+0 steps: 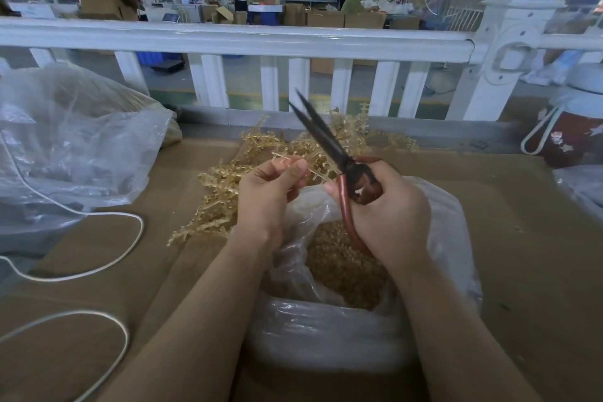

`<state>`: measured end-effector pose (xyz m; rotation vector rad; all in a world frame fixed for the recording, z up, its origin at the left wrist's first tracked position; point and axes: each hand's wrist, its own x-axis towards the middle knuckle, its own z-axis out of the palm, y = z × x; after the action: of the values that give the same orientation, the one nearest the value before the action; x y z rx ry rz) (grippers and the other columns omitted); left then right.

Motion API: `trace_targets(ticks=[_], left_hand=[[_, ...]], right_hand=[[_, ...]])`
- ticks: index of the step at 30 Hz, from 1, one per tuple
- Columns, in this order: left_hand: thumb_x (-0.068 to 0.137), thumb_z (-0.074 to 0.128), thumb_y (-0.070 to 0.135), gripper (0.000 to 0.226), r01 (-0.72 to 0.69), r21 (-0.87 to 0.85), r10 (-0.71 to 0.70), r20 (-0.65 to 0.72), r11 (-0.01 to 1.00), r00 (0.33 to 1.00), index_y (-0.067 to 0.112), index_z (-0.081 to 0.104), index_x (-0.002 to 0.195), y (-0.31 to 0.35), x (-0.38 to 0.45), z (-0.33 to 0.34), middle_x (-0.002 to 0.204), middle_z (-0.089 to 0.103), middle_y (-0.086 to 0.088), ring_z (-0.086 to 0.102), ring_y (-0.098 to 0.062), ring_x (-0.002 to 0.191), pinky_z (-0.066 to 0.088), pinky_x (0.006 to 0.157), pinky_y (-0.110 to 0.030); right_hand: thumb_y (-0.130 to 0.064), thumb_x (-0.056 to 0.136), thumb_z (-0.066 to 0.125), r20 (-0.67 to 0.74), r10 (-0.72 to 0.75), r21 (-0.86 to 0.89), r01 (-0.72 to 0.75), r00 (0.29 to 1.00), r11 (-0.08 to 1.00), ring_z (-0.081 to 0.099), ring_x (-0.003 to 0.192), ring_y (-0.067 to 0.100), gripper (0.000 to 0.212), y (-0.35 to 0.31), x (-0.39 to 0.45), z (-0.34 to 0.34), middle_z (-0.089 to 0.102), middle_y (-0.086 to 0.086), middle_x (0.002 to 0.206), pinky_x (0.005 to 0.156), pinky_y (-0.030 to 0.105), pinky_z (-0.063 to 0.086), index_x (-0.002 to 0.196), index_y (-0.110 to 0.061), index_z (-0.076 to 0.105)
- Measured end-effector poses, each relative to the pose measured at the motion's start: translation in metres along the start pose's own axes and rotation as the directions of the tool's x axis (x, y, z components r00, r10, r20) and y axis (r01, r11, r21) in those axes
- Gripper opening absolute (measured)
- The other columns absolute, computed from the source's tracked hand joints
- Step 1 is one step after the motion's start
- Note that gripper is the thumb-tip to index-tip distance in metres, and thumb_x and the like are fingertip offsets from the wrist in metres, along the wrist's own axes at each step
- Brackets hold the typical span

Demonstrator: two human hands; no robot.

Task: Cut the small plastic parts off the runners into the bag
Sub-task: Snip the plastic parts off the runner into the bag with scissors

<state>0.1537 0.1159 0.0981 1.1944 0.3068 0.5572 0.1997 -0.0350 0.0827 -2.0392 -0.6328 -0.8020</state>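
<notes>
Amber plastic, in the form of a thin runner (295,164) with small parts along it, is pinched between the thumb and curled fingers of the left hand (267,188) and held out over the mouth of the bag (450,215). The scissors (332,153) are gripped by the right hand (388,215), whose fingers are wrapped around the reddish handles; the dark blades are parted slightly and pointed up and away, with their base just beside the free end of the runner. Whether a part lies between the blades cannot be told, as the blades are blurred.

Directly beneath both hands the clear bag is held open, and a deep layer of cut parts (346,268) can be seen inside it, so a good share of the work is judged to be done. Beyond the hands, on the cardboard-covered table (522,238), a tangled heap of uncut runners (225,192) is spread toward the white railing (228,37), so much is judged to be left. The runner in hand appears not yet stripped.

To the left, a second large clear bag (65,147) is set on the table, its contents unclear, and a white cord (107,268) is looped across the cardboard near it. At the far right a red jug with a white lid (574,127) is seen.
</notes>
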Motion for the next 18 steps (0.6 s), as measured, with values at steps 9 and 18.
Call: trace_targets(ticks=[9,18], left_hand=[[0.096,0.060,0.007,0.026,-0.022,0.057,0.019,0.064,0.998,0.998,0.018,0.068,0.073,0.000,0.000,-0.001,0.063,0.061,0.005,0.054,-0.005,0.060,0.043,0.071,-0.026],[0.098,0.056,0.010,0.037,-0.046,0.053,0.035,0.185,0.998,0.982,0.023,0.066,0.065,-0.002,0.000,-0.004,0.066,0.057,0.006,0.050,-0.007,0.066,0.039,0.078,-0.030]], right_hand=[[-0.084,0.073,0.054,0.234,0.084,-0.277,-0.016,0.969,0.961,0.049,0.073,0.003,0.056,0.010,0.001,0.007,0.057,-0.020,0.083,0.056,0.015,0.033,0.093,-0.032,0.056],[-0.086,0.070,0.052,0.266,0.120,-0.270,-0.045,0.957,0.962,0.049,0.076,0.004,0.063,0.015,0.000,0.007,0.053,-0.020,0.085,0.065,0.023,0.040,0.097,-0.029,0.057]])
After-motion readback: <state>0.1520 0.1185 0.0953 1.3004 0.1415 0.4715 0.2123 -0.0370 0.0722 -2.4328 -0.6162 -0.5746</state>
